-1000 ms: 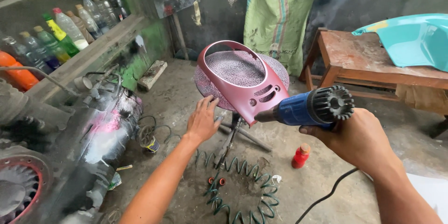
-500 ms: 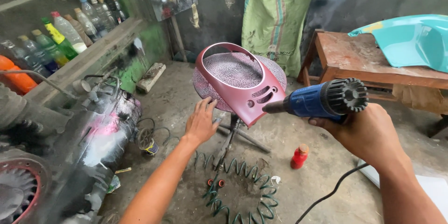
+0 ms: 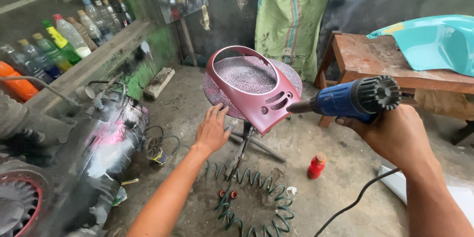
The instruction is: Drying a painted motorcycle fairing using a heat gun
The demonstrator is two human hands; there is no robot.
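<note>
A dark red, freshly painted plastic panel with a large oval cut-out lies on a round speckled stand top. My left hand reaches under the near left edge of the stand top, fingers spread and touching it. My right hand grips a blue heat gun with a black ribbed rear; its nozzle points left at the panel's near right corner, very close to it. A black cord runs down from the gun.
A small red bottle and a coiled green hose lie on the concrete floor under the stand. A paint-spattered engine sits at left. Bottles line a shelf. A wooden table carries a turquoise panel.
The heat gun's nozzle has shifted a little up and right along the panel's near corner. My left hand has stayed at the stand top's edge. The view has drifted slightly.
</note>
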